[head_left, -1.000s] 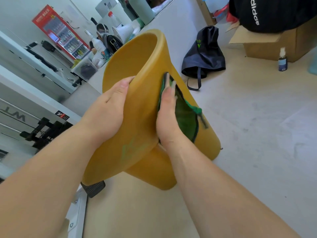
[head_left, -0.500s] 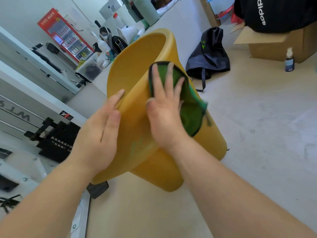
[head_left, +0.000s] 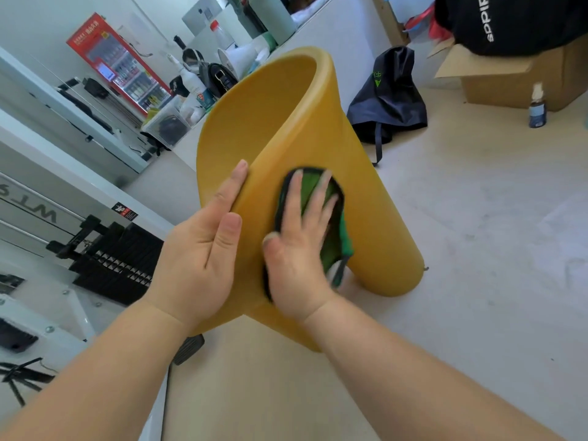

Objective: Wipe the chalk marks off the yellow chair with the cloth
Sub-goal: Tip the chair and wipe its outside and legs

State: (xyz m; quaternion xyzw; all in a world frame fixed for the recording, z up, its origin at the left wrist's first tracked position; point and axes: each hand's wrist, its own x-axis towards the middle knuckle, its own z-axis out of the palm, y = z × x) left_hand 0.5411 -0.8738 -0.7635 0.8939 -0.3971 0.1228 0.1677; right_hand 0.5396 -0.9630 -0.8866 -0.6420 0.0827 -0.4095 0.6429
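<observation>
The yellow chair [head_left: 286, 122] is a curved plastic shell standing on the pale floor in the middle of the view. A green cloth with a dark border [head_left: 331, 214] lies flat against its outer side. My right hand [head_left: 299, 249] presses the cloth onto the chair with straight, spread fingers. My left hand [head_left: 203, 249] rests flat on the chair's near edge, fingers straight, thumb on the outer face. No chalk marks show where my hands and the cloth cover the surface.
A dark bag [head_left: 388, 100] lies on the floor behind the chair. A cardboard box [head_left: 515, 84] and a small spray bottle [head_left: 537, 109] stand at the right. A white machine frame with a black weight stack [head_left: 117, 259] is at the left.
My right hand slid the cloth down the chair's outer side, from near the rim toward the lower part. My left hand shifted from gripping the edge to resting flat on it.
</observation>
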